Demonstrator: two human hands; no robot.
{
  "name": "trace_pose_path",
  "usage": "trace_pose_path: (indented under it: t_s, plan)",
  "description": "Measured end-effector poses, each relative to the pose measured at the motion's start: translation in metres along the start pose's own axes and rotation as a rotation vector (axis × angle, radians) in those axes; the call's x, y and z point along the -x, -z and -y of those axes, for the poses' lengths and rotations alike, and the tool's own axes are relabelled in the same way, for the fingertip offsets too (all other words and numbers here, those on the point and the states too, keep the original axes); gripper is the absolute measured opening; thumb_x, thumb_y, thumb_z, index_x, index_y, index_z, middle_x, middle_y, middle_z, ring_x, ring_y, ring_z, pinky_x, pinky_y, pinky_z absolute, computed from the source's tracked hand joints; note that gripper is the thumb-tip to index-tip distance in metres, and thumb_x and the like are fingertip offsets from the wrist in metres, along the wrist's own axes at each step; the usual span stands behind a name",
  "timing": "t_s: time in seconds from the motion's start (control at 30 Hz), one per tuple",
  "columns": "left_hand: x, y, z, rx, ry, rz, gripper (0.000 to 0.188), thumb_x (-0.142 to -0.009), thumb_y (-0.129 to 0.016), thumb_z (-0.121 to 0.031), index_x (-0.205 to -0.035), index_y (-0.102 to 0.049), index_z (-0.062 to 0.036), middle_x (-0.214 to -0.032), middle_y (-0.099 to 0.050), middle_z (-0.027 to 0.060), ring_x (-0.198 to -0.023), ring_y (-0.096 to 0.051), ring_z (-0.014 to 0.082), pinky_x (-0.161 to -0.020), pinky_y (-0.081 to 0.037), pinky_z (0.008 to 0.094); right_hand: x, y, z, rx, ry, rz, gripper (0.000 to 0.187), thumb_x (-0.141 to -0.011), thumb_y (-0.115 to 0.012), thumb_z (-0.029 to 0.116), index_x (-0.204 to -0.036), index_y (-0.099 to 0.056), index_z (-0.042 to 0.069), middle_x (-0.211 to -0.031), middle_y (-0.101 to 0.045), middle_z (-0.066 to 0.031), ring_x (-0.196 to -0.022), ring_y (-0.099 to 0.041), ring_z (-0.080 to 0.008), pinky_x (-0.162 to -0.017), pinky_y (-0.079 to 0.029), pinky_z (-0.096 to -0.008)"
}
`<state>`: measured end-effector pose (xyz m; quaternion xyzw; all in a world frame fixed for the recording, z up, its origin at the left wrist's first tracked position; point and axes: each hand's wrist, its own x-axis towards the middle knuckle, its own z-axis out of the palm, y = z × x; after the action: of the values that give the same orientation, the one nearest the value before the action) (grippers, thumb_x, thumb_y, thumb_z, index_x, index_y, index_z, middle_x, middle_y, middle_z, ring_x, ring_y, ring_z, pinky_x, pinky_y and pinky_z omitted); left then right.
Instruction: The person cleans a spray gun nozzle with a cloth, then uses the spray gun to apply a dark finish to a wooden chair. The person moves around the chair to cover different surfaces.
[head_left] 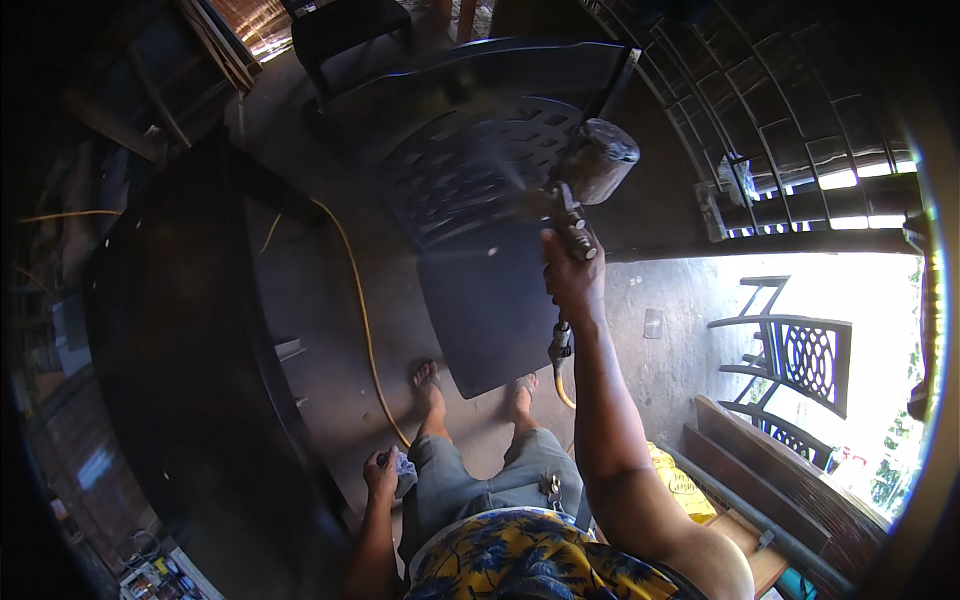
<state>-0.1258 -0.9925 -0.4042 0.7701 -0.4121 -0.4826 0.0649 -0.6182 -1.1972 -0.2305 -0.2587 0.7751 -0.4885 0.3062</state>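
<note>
Now the right hand (575,275) is up front, fingers wrapped firmly around the handle of a metal spray gun (572,228), arm stretched well forward. A round, paint-smeared cup (606,160) rides on the gun, tilted to the right, and a faint mist (510,172) hangs off the nozzle, right over the dark chair (488,310). That chair sits straight ahead of the person, its openwork backrest beyond the smooth seat, the gun above its right side. Down low, the left hand (380,474) is beside the left knee, fingers curled around a pale cloth (405,474); whether it grips anything else, I cannot tell.

Over on the left, a yellow hose (357,300) snakes across the floor (330,350), past a big dark piece of furniture (190,370). Both feet, 2 of them in sandals, are planted near the seat's front corners. Out to the right, in bright light, at least 2 more openwork chairs (815,365) show, and nearer in, a yellow bag (680,488) lies by some wooden boards (770,470).
</note>
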Motion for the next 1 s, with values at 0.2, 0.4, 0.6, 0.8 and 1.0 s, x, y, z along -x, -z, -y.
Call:
trace_pose_path:
  t_s: [0.2, 0.4, 0.6, 0.8, 1.0]
  plan:
    - [-0.009, -0.002, 0.011, 0.028, 0.019, -0.013, 0.032, -0.098, -0.075, -0.029, -0.098, -0.073, 0.0022, -0.093, -0.075, 0.0123, -0.085, -0.070, 0.0221, -0.079, -0.055, 0.0372, -0.020, 0.018, -0.022, -0.004, -0.019, -0.196, 0.026, -0.096, -0.074, 0.023, -0.104, -0.070, -0.002, -0.078, -0.068, -0.0094, -0.074, -0.060, -0.0175, -0.073, -0.050, -0.0379]
    - [-0.009, 0.000, 0.015, 0.016, 0.002, -0.049, 0.031, -0.100, -0.074, -0.030, -0.095, -0.072, 0.0007, -0.090, -0.074, 0.0095, -0.081, -0.068, 0.0190, -0.077, -0.054, 0.0352, -0.019, 0.014, -0.022, -0.014, -0.016, -0.219, 0.026, -0.096, -0.074, 0.024, -0.103, -0.070, -0.001, -0.078, -0.065, -0.0064, -0.073, -0.059, -0.0158, -0.071, -0.050, -0.0374]
    - [0.003, 0.006, -0.015, 0.010, 0.003, -0.008, 0.032, -0.100, -0.073, -0.031, -0.096, -0.073, 0.0008, -0.091, -0.074, 0.0095, -0.082, -0.067, 0.0190, -0.077, -0.053, 0.0355, 0.006, 0.013, 0.003, -0.204, -0.006, 0.162, 0.024, -0.099, -0.073, 0.026, -0.096, -0.063, 0.004, -0.069, -0.060, -0.0004, -0.049, -0.054, -0.0079, -0.042, -0.042, -0.0262]
    - [-0.002, 0.002, -0.018, 0.054, 0.044, 0.007, 0.031, -0.099, -0.074, -0.031, -0.098, -0.074, 0.0005, -0.092, -0.075, 0.0100, -0.083, -0.069, 0.0199, -0.077, -0.055, 0.0358, -0.014, 0.019, 0.013, -0.017, 0.061, -0.056, 0.024, -0.096, -0.075, 0.023, -0.104, -0.068, 0.001, -0.077, -0.065, -0.0048, -0.066, -0.059, -0.0139, -0.063, -0.047, -0.0333]
    - [-0.009, -0.003, -0.003, 0.049, -0.009, -0.006, 0.031, -0.100, -0.074, -0.031, -0.098, -0.074, 0.0000, -0.089, -0.075, 0.0085, -0.077, -0.071, 0.0188, -0.073, -0.058, 0.0349, -0.023, 0.019, 0.019, -0.042, 0.043, -0.243, 0.026, -0.096, -0.075, 0.020, -0.110, -0.070, -0.002, -0.084, -0.069, -0.0062, -0.077, -0.059, -0.0160, -0.075, -0.050, -0.0369]
